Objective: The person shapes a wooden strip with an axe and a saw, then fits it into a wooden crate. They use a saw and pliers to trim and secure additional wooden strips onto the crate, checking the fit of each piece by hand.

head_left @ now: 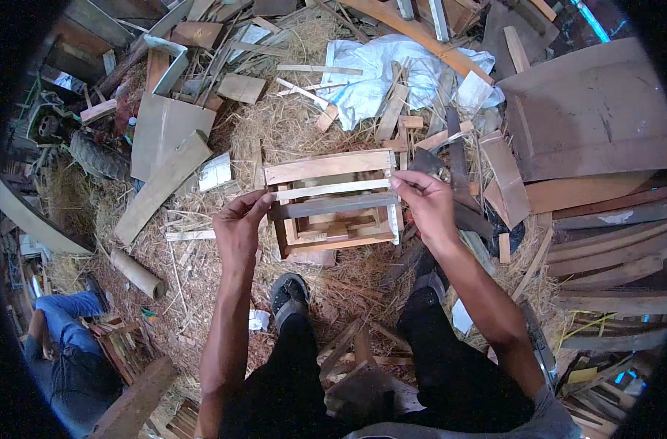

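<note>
A small wooden crate (330, 161) with an open slatted top stands on the straw-strewn floor in front of my feet. Across its top runs a thin pale wooden slat (333, 189), with a darker grey slat (333, 206) beside it on the near side. My left hand (238, 223) pinches the pale slat's left end between thumb and fingers. At the other end, my right hand (427, 201) is closed on the slat by the crate's right corner. Gaps between the slats show the crate's inside.
Loose boards and straw cover the floor. A white plastic sheet (374, 73) lies beyond the crate. Stacked planks (604, 249) and a large brown panel (589, 110) fill the right side. At lower left sits another person (74, 366) in blue trousers. A cardboard tube (137, 274) lies nearby.
</note>
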The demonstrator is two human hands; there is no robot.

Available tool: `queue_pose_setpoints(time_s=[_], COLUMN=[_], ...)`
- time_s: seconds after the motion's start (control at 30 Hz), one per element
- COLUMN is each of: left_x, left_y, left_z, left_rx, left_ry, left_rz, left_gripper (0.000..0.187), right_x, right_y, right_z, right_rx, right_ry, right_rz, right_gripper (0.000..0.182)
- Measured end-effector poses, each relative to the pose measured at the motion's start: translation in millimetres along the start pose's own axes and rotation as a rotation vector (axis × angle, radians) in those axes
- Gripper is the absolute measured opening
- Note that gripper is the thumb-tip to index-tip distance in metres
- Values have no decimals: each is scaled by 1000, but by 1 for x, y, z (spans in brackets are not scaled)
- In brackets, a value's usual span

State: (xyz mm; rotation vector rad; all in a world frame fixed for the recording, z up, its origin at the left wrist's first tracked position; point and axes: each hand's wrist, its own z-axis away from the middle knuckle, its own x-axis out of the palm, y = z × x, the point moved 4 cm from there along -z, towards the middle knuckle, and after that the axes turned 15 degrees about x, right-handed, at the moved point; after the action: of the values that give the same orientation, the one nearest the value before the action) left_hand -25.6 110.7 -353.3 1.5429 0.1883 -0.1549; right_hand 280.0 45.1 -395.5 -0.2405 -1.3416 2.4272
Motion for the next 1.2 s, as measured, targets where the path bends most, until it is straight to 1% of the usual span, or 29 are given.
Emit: queue_pose_setpoints(time_s=[0.13,0.23,0.33,0.43,0.47,0.53,0.57,0.73,0.83,0.93,1.0,1.13,1.2], left_x=[-1,-1,-4,-6,-7,-7,-7,-4,-3,-2,-2,-1,-2], left_y=[-12,-19,-23,-29,-30,-31,-33,-26,-25,-21,-20,-19,-23], left_z=[1,2,1,2,4,5,6,7,6,6,5,4,4], left_rx=[-23,-13,-75,-95,-141,-160,-171,-106,-34,1,7,19,28], left_ry=[-2,16,19,11,31,34,34,22,-12,-19,-29,-19,-12], left_rz=[31,99,46,148,195,205,213,124,28,-33,-52,-22,-5], left_gripper=[26,24,18,21,23,23,23,17,15,15,15,15,15], right_x=[1,-2,-3,-4,-4,-3,-2,-1,-5,-2,-1,0,1], right_y=[-2,1,0,-1,-1,0,0,-3,-1,-4,-4,-6,-6], right_z=[2,0,1,2,1,1,1,3,3,5,5,4,4], right_rx=[16,-13,4,20,-6,-53,-42,-22,114,50,50,16,31], right_ry=[-14,-10,-16,-3,9,32,39,52,60,76,81,72,73], right_rz=[-31,-2,3,71,80,99,111,131,121,121,126,137,125], right_gripper=[19,20,20,21,20,19,19,19,19,19,19,19,20])
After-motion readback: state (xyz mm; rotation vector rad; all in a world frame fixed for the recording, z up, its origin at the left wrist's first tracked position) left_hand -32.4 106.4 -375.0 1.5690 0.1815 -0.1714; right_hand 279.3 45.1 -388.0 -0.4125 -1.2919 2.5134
